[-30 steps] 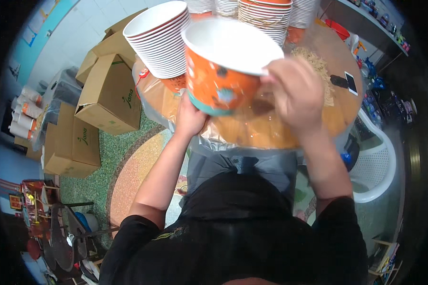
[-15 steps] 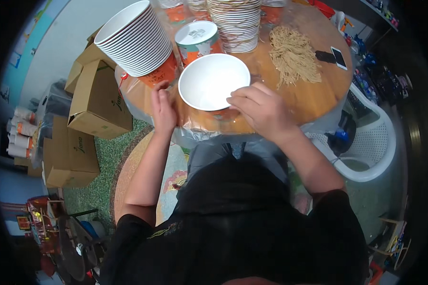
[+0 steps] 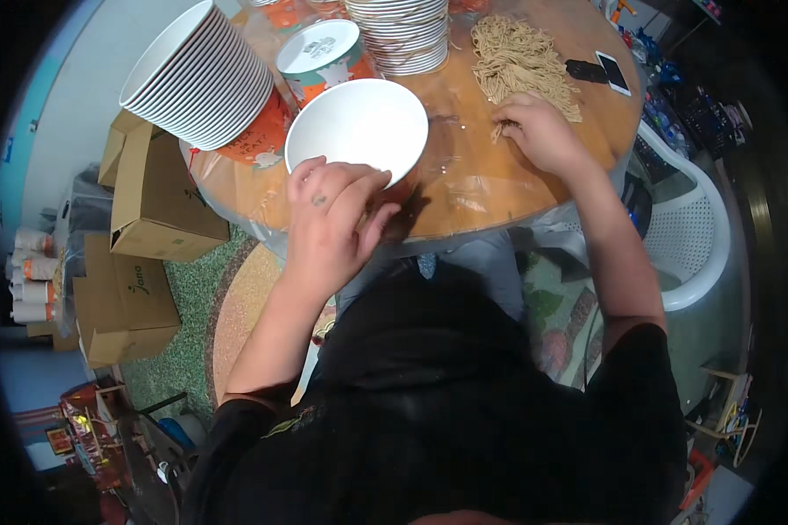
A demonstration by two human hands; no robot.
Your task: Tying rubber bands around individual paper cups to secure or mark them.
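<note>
A white paper tub (image 3: 359, 127) with an orange outside stands before me, its mouth facing up and its inside bare. My left hand (image 3: 333, 219) is at its near rim, fingers bent against the edge and thumb apart. To the right, a heap of thin tan cords (image 3: 517, 57) lies on the table. At the heap's near edge is my right hand (image 3: 538, 131), thumb and fingers pinched on a short bit of cord. Its fingertips partly hide that piece.
A tilted stack of tubs (image 3: 201, 79) stands left; a lidded tub (image 3: 320, 52) and a corded stack (image 3: 403, 35) stand behind. A phone (image 3: 614, 73) lies at the round table's (image 3: 490, 197) right side. Cardboard boxes (image 3: 162, 197) and a white plastic chair (image 3: 696, 219) flank the table.
My right hand has left the tub's rim and moved right to the cord heap. My left hand has come across to the tub's near rim. The view has shifted slightly.
</note>
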